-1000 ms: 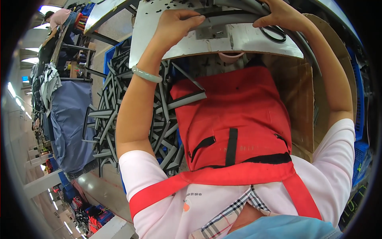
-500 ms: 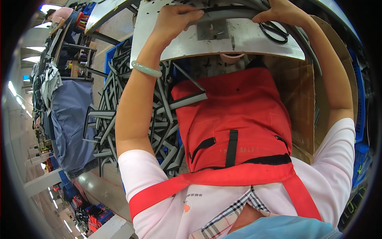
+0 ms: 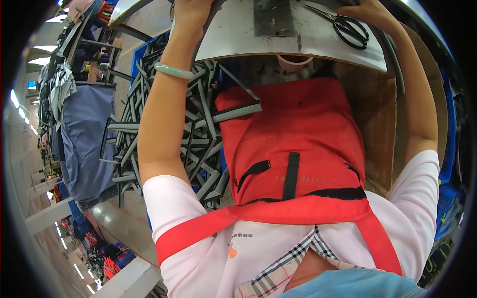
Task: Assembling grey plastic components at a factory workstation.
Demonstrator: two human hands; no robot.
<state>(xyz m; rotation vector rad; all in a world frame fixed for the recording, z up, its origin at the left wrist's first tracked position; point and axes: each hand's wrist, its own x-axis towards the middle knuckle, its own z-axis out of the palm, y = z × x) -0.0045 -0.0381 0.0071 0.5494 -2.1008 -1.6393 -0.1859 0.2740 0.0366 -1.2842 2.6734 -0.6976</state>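
My left hand [image 3: 193, 12] is at the top edge, its fingertips cut off. It is closed around a grey strip [image 3: 199, 45], which hangs along the inner side of my wrist. My right hand [image 3: 370, 12] is at the top right with its fingers bent around a dark piece of strip, partly out of view. More grey strip [image 3: 396, 62] drops over the table's right side beneath my right forearm. Black-handled scissors [image 3: 352, 32] lie on the white table [image 3: 228, 37], just below my right hand. A dark square plate [image 3: 274, 20] sits at the table's middle.
Bent grey strips [image 3: 201, 111] fill a blue crate [image 3: 139, 62] to my left, one leaning onto my red apron [image 3: 298, 129]. A pink bowl [image 3: 294, 63] shows under the table's front edge. On the right stand an open cardboard box [image 3: 370, 114] and blue crates [image 3: 449, 134].
My left hand has moved left and up, and the strip that crossed the table between my hands now hangs beside it. My right hand has shifted up and right, uncovering the scissors.
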